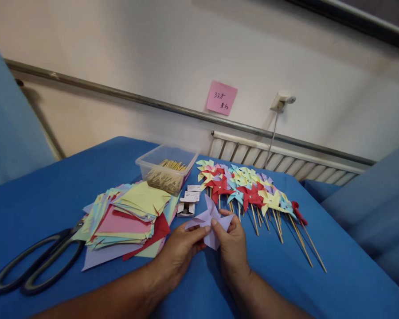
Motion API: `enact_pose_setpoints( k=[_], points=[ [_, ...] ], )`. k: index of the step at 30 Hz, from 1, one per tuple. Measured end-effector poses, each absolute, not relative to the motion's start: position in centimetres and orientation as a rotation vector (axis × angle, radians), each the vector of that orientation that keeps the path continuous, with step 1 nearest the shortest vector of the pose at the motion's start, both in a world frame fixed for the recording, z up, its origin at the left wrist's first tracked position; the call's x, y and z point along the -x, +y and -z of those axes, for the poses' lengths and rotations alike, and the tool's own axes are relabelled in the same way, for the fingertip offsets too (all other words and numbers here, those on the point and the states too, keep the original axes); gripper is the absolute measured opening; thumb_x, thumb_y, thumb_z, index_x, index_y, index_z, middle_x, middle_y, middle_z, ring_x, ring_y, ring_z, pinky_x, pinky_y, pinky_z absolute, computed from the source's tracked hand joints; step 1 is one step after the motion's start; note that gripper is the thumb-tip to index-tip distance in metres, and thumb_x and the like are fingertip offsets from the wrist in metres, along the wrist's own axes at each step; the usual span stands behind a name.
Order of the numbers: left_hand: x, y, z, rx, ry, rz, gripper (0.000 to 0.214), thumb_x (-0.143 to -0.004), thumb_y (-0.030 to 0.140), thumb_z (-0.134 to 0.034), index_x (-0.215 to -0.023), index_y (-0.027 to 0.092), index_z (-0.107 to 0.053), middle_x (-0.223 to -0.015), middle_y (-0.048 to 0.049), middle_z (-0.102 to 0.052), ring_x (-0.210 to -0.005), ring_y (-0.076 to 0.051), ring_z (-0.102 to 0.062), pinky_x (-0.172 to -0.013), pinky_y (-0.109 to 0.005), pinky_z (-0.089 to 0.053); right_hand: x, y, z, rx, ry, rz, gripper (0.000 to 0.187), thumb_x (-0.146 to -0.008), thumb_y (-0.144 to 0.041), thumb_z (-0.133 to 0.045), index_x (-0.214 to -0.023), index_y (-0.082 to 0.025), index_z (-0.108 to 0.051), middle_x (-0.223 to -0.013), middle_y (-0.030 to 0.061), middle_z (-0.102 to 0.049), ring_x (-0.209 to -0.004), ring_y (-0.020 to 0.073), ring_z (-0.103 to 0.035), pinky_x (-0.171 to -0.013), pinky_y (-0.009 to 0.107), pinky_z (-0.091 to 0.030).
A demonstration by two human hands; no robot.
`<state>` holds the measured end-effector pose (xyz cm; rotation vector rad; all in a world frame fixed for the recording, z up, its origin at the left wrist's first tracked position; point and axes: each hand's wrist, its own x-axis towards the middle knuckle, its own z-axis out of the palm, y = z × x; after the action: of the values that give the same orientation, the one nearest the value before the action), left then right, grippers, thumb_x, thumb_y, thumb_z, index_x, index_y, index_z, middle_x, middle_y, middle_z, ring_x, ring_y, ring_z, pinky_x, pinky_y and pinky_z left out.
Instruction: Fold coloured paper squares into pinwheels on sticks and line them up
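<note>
Both my hands hold a lilac paper pinwheel shape (209, 221) just above the blue table (335, 283). My left hand (181, 248) pinches its left flap between thumb and fingers. My right hand (232, 241) grips the right side, fingers curled over the folded points. The paper has several pointed flaps and no stick in it that I can see.
A stack of coloured paper squares (129, 217) lies to the left, with large black scissors (36, 263) beyond it. A clear tub of wooden sticks (168, 170) and small white boxes (190, 201) sit behind. Finished pinwheels on sticks (252, 190) lie at the right. A pink note (221, 98) hangs on the wall.
</note>
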<state>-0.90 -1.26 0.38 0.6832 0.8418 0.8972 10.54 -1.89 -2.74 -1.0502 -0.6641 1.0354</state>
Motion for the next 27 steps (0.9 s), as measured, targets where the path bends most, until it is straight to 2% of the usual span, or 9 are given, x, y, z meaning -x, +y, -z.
enact_pose_setpoints(
  k=[5, 9, 16, 21, 24, 27],
  points=[
    [-0.5, -0.5, -0.2, -0.602, 0.840, -0.946, 0.027, -0.064, 0.024, -0.076, -0.088, 0.016, -0.069, -0.074, -0.0029, -0.070, -0.069, -0.014, -0.061, -0.066, -0.025, -0.044, -11.0, -1.3, 2.9, 1.037, -0.627, -1.028, 0.047, -0.064, -0.033, -0.076, -0.100, -0.018, -0.051, -0.081, 0.0015, -0.068, -0.069, 0.0165, -0.064, -0.064, 0.028, -0.049],
    [-1.2, -0.1, -0.1, -0.580, 0.805, -0.953, 0.023, -0.062, 0.024, -0.076, -0.082, 0.014, -0.071, -0.070, -0.0043, -0.070, -0.067, -0.016, -0.062, -0.066, -0.026, -0.045, -11.2, -1.0, 3.0, 1.038, -0.572, -0.997, 0.046, -0.062, -0.032, -0.077, -0.097, -0.016, -0.052, -0.078, 0.0011, -0.068, -0.066, 0.0155, -0.063, -0.064, 0.028, -0.049],
    [-1.1, -0.1, -0.1, -0.613, 0.801, -0.990, 0.020, -0.063, 0.024, -0.075, -0.079, 0.012, -0.071, -0.072, -0.0064, -0.072, -0.068, -0.017, -0.063, -0.067, -0.027, -0.047, -11.0, -1.1, 3.3, 1.037, -0.584, -1.018, 0.044, -0.064, -0.031, -0.077, -0.097, -0.016, -0.053, -0.075, -0.0007, -0.068, -0.063, 0.0129, -0.061, -0.060, 0.025, -0.048],
    [-0.7, 0.0, -0.4, -0.635, 0.854, -1.041, 0.024, -0.058, 0.023, -0.078, -0.079, 0.012, -0.071, -0.070, -0.0057, -0.072, -0.067, -0.018, -0.064, -0.068, -0.028, -0.048, -10.8, -1.1, 3.3, 0.997, -0.587, -1.078, 0.045, -0.064, -0.030, -0.078, -0.097, -0.017, -0.052, -0.073, -0.0010, -0.067, -0.060, 0.0126, -0.060, -0.058, 0.024, -0.048],
    [-0.2, 0.3, -0.5, -0.651, 0.882, -1.029, 0.027, -0.059, 0.023, -0.077, -0.082, 0.011, -0.071, -0.067, -0.0050, -0.071, -0.066, -0.018, -0.064, -0.066, -0.027, -0.048, -11.0, -1.2, 3.2, 0.941, -0.620, -1.178, 0.042, -0.068, -0.032, -0.076, -0.099, -0.018, -0.053, -0.071, -0.0012, -0.066, -0.056, 0.0124, -0.059, -0.055, 0.024, -0.046],
    [0.6, 0.6, -0.6, -0.646, 0.887, -1.025, 0.025, -0.061, 0.021, -0.076, -0.085, 0.013, -0.070, -0.069, -0.0042, -0.072, -0.067, -0.018, -0.064, -0.066, -0.027, -0.050, -11.4, -1.4, 3.3, 0.927, -0.680, -1.229, 0.034, -0.078, -0.038, -0.066, -0.102, -0.018, -0.055, -0.072, 0.0001, -0.064, -0.057, 0.0124, -0.057, -0.055, 0.024, -0.044]
  ],
)
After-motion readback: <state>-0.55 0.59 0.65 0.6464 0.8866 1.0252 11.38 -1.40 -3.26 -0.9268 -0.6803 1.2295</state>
